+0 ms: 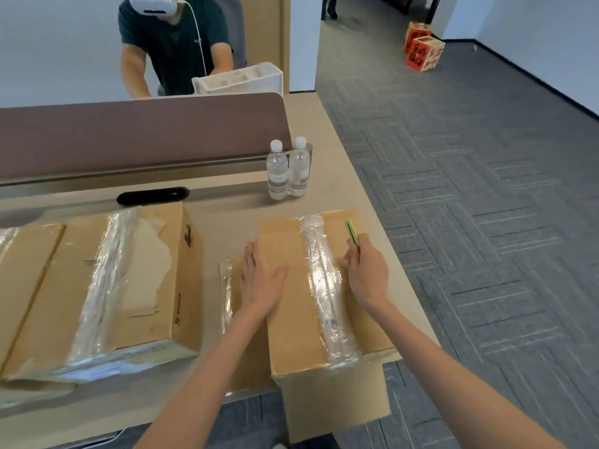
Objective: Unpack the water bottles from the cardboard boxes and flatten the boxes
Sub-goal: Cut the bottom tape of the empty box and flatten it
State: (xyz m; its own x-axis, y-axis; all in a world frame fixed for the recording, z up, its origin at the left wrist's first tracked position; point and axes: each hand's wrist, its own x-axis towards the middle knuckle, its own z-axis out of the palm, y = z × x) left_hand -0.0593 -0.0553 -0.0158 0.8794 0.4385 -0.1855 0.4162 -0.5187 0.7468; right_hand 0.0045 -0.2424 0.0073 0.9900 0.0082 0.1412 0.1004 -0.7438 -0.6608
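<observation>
1. A long beige bench is carrying everything.
2. A large brown cardboard box, sealed with clear tape, is sitting on the left.
3. A smaller brown cardboard box, also taped shut, is sitting at the near right, its near end jutting past the bench's near edge.
4. The left hand is lying flat on the smaller box's top, grip wide, fingers straight.
5. The right hand is resting on the same top, right of the tape strip, its grip holding the cutter.
6. Two clear plastic water bottles with white caps are standing upright, touching, at the far right.
7. The slim yellow-green cutter is pointing away toward the far side.
</observation>
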